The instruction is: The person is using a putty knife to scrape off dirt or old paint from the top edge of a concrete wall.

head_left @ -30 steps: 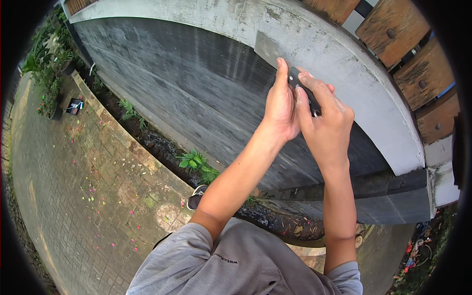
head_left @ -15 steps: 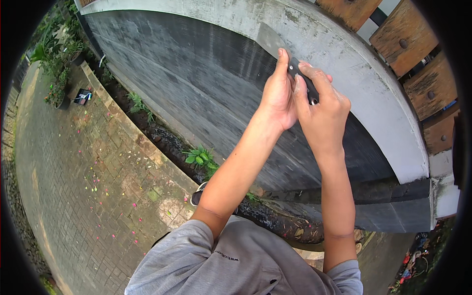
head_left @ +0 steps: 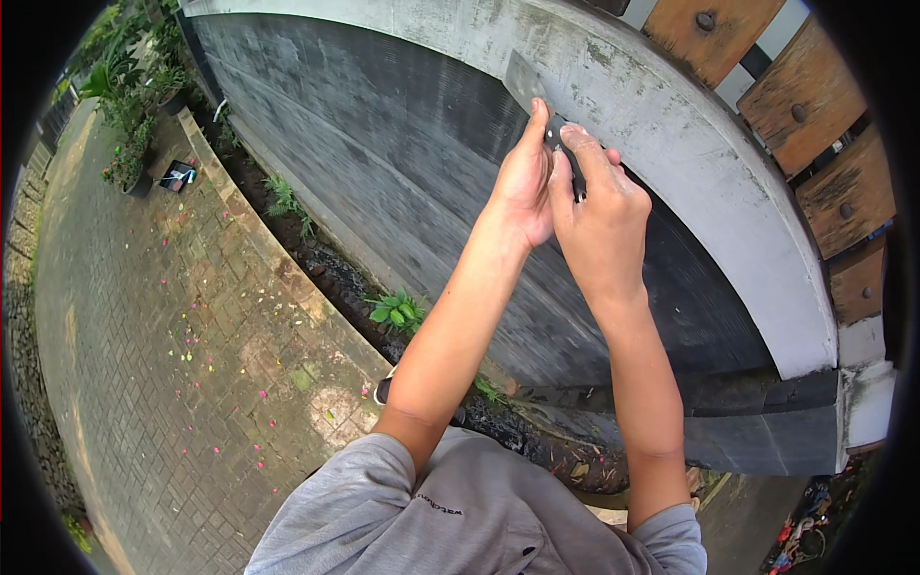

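Note:
Both my hands are raised against a dark grey wall (head_left: 383,163), under its pale concrete cap (head_left: 671,144). My left hand (head_left: 522,177) and my right hand (head_left: 599,225) are pressed together around the dark handle of a metal scraper (head_left: 527,84). Its flat grey blade lies against the lower edge of the cap, just above my fingertips. The handle is mostly hidden inside my hands.
Brown wooden fence boards (head_left: 815,105) stand above the cap at the right. A strip of soil with small green weeds (head_left: 398,311) runs along the wall's foot. Brick paving (head_left: 163,335) lies left, with potted plants (head_left: 129,105) and a small dark object (head_left: 177,175) far off.
My hands and the scraper have stayed at the same spot on the wall's cap; the view has shifted slightly, and my fingers have adjusted a little on the handle.

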Demonstrator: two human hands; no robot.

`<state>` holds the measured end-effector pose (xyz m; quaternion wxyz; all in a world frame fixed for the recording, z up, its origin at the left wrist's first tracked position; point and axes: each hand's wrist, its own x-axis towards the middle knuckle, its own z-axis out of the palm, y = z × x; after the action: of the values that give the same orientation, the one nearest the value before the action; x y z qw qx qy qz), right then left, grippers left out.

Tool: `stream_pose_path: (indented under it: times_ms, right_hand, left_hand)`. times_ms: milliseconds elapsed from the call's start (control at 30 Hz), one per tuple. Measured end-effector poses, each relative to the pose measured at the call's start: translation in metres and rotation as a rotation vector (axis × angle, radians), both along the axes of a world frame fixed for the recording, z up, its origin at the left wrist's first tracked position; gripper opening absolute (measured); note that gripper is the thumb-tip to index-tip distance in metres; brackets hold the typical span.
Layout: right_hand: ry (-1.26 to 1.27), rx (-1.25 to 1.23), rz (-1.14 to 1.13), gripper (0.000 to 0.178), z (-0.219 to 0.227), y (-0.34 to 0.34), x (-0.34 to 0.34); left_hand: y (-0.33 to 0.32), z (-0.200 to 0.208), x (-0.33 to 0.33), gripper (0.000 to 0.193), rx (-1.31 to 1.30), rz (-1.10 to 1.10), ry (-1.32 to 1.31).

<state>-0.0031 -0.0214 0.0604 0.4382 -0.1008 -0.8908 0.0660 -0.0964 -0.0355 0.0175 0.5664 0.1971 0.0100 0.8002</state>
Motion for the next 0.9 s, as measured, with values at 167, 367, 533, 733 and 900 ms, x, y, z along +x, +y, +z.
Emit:
stream_pose_path:
  times_ms: [167,367,533,733,900]
  right_hand:
    - [0.102,0.004,-0.029,0.021,-0.008,0.005,0.01]
    - [0.1,0.024,-0.022,0.02,-0.007,-0.002,0.017]
    - [0.035,0.009,0.01,0.02,-0.007,0.013,0.0]
    - [0.145,-0.014,-0.117,0.021,-0.014,-0.008,0.051]
    - [0.13,-0.013,-0.037,0.019,0.002,0.012,0.05]
  left_hand:
    - [0.005,-0.003,0.014,0.052,-0.044,0.06,0.005]
    - [-0.005,0.001,0.023,0.053,-0.095,0.007,-0.01]
    - [0.008,-0.005,0.002,0.051,-0.051,0.116,0.029]
    - [0.006,-0.008,0.048,0.053,-0.106,0.004,0.066]
    - [0.014,0.009,0.048,0.056,-0.079,-0.004,0.088]
